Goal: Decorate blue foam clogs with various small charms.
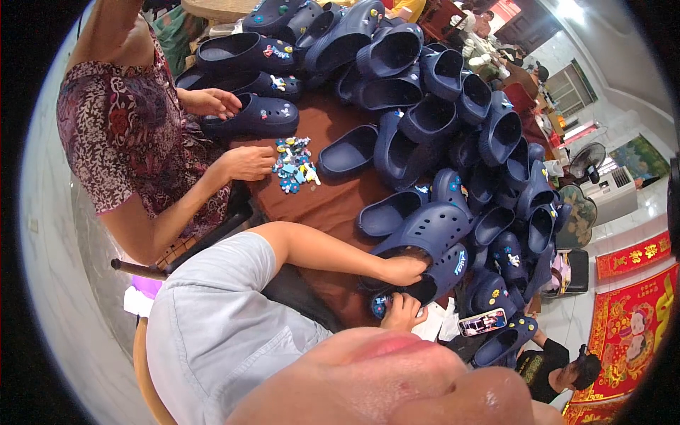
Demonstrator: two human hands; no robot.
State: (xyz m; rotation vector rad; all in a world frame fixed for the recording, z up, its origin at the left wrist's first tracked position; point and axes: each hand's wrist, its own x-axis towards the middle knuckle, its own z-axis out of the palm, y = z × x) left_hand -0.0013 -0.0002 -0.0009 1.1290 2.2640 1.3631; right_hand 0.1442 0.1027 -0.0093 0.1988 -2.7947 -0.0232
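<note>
One navy foam clog (433, 244), its rounded toe cap dotted with ventilation holes and its heel strap bearing a small pale mark, lies on the brown tabletop (333, 205) at the near edge of a big heap of matching clogs (425, 85). Reaching in from about 9 o'clock, a bare forearm ends in a hand (405, 270) whose fingers are clenched over the rim of this clog's opening, thumb side up, holding it in place. Just below, at 6 o'clock from the clog, the other hand (402, 312) sits with its fingers curled and pinched beside a small colourful shoe charm (380, 305), which touches the clog's lower edge; whether the fingers actually grip the charm cannot be told. Which hand is the left and which the right cannot be told from this skewed view. Toward 10 o'clock from the clog, a second person in a patterned top rests one hand (248, 163) beside a scatter of bright charms (294, 164) and the other hand (211, 102) against a decorated clog (255, 115).
</note>
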